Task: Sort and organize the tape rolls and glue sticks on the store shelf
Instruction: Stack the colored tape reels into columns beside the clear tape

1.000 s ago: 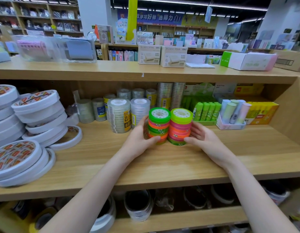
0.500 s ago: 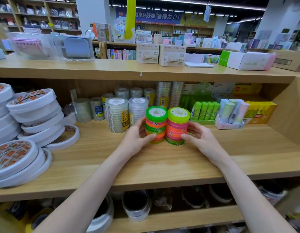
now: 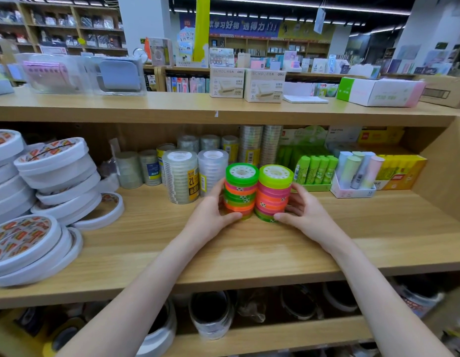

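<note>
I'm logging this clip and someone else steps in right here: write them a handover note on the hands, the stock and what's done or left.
Left hand grips the left coloured tape stack; right hand grips the right coloured tape stack.
Both stacks stand upright, side by side, touching, mid-shelf.
Clear tape stacks stand just to their left; green glue sticks and pastel glue sticks to their right, upright in trays.
Done: the coloured stacks are paired up.
Left: probably seat them in line with the clear tape; the white tape rolls far left lie in leaning piles and look unsorted.
</note>
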Available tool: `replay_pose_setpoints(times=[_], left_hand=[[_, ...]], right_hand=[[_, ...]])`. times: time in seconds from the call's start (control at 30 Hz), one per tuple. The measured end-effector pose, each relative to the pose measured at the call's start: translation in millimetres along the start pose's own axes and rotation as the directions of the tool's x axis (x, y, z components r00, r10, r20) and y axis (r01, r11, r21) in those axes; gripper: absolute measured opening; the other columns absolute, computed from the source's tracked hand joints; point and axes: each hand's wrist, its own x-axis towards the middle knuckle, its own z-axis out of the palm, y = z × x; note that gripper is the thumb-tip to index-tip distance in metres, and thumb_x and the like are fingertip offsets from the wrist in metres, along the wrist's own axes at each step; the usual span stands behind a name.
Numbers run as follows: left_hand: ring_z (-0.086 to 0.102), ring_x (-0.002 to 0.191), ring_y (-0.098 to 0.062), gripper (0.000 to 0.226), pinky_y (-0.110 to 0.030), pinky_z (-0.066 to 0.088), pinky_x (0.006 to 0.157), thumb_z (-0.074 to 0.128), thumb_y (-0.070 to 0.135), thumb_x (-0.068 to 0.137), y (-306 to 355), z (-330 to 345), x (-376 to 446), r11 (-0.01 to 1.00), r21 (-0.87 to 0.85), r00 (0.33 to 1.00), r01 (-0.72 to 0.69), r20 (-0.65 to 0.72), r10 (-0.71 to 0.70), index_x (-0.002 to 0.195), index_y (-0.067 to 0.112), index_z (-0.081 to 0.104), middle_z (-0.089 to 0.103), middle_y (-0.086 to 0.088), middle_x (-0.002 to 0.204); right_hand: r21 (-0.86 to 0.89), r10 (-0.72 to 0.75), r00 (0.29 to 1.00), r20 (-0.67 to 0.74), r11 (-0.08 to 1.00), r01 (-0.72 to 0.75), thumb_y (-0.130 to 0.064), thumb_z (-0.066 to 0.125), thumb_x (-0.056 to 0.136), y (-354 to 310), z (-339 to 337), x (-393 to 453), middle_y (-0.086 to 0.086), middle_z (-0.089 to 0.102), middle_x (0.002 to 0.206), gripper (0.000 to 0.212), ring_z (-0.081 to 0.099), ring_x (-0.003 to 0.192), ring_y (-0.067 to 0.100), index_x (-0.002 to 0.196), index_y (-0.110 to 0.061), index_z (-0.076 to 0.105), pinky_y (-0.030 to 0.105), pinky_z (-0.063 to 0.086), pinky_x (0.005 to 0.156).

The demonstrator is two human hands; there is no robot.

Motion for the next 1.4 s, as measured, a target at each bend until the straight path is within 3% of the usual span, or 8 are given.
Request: replay_pose_setpoints(times=[0.23, 0.43, 0.63, 0.73, 0.9, 1.07, 1.3, 1.4], left_hand=[[0.048, 0.108, -0.005, 0.085, -0.012, 0.037, 0.089, 0.077, 0.009, 0.073, 3.9, 0.1, -0.9, 0.999, 0.04, 0.999, 0.007, -0.053, -0.004, 0.142, 0.023, 0.03, 0.049, -0.003, 0.134], [0.053, 0.108, -0.01, 0.087, -0.015, 0.04, 0.088, 0.08, 0.014, 0.07, 5.1, -1.1, -1.5, 0.997, 0.081, 0.996, 0.009, -0.093, -0.001, 0.142, 0.025, 0.032, 0.053, -0.004, 0.131], [0.054, 0.117, -0.017, 0.09, -0.029, 0.043, 0.1, 0.078, 0.011, 0.073, 4.9, 5.1, -3.1, 0.99, 0.143, 0.997, 0.006, -0.082, 0.006, 0.144, 0.023, 0.025, 0.054, -0.004, 0.132], [0.052, 0.12, -0.02, 0.088, -0.038, 0.042, 0.102, 0.077, 0.009, 0.073, 3.7, 14.3, 1.0, 0.994, 0.111, 0.992, 0.006, -0.129, 0.008, 0.144, 0.022, 0.027, 0.054, -0.005, 0.133], [0.041, 0.128, -0.028, 0.078, -0.026, 0.028, 0.102, 0.064, 0.01, 0.085, 9.7, 36.9, 15.1, 0.975, 0.219, 0.977, 0.03, -0.211, 0.018, 0.147, 0.01, 0.017, 0.044, -0.014, 0.141], [0.048, 0.12, -0.033, 0.069, -0.032, 0.034, 0.094, 0.055, 0.014, 0.091, 12.3, 42.7, 32.6, 0.936, 0.305, 0.964, 0.175, -0.248, -0.1, 0.147, 0.014, 0.016, 0.051, -0.015, 0.133], [0.063, 0.101, -0.027, 0.052, -0.037, 0.046, 0.088, 0.067, 0.026, 0.085, 8.1, 18.7, 24.7, 0.898, 0.438, 0.963, -0.032, -0.226, 0.145, 0.13, 0.01, 0.046, 0.066, -0.012, 0.112], [0.064, 0.097, -0.023, 0.047, -0.031, 0.043, 0.081, 0.062, 0.037, 0.087, 9.4, 17.8, 22.4, 0.846, 0.533, 0.946, -0.027, -0.26, 0.194, 0.123, 0.012, 0.046, 0.068, -0.007, 0.105]], right_hand=[[0.029, 0.037, 0.999, 0.016, 0.999, -0.037, -0.006, 0.074, 0.073, -1.0, -0.6, 2.2, 0.005, 0.052, 0.12, 0.083, 0.054, 0.109, 0.016, 0.141, -0.017, 0.029, 0.023, 0.042, 0.092], [-0.031, -0.002, 1.0, -0.013, 1.0, 0.002, -0.007, 0.074, 0.074, 4.0, 0.6, 2.8, 0.01, 0.05, 0.133, 0.084, 0.054, 0.114, 0.017, 0.143, -0.017, 0.026, 0.026, 0.043, 0.095], [-0.453, -0.236, 0.969, -0.071, 0.873, 0.18, -0.017, 0.08, 0.07, 1.9, 12.9, -5.0, 0.001, 0.02, 0.152, 0.121, 0.035, 0.133, 0.018, 0.141, -0.04, -0.015, 0.044, 0.037, 0.107], [-0.52, -0.242, 0.966, -0.093, 0.839, 0.16, -0.017, 0.077, 0.073, 2.8, 13.2, 0.7, 0.008, 0.023, 0.152, 0.118, 0.037, 0.133, 0.022, 0.144, -0.03, -0.016, 0.039, 0.034, 0.109], [-0.525, -0.153, 0.981, -0.115, 0.848, 0.071, -0.014, 0.077, 0.073, 6.8, 4.8, 26.2, 0.013, 0.019, 0.153, 0.113, 0.031, 0.137, 0.025, 0.147, -0.015, -0.009, 0.035, 0.026, 0.112], [-0.566, -0.106, 0.988, -0.112, 0.824, 0.024, -0.02, 0.078, 0.073, 6.5, 1.4, 45.4, 0.009, 0.016, 0.155, 0.112, 0.021, 0.14, 0.022, 0.147, -0.012, -0.006, 0.025, 0.017, 0.109], [-0.557, -0.133, 0.977, -0.168, 0.83, 0.017, -0.018, 0.08, 0.07, 9.7, 9.8, 48.8, 0.009, 0.021, 0.153, 0.112, 0.023, 0.14, 0.021, 0.148, -0.009, 0.0, 0.024, 0.02, 0.109], [-0.584, -0.137, 0.976, -0.168, 0.811, 0.013, -0.019, 0.078, 0.073, 7.2, 13.3, 48.8, 0.013, 0.02, 0.152, 0.11, 0.02, 0.14, 0.023, 0.147, -0.006, -0.002, 0.025, 0.018, 0.109]])
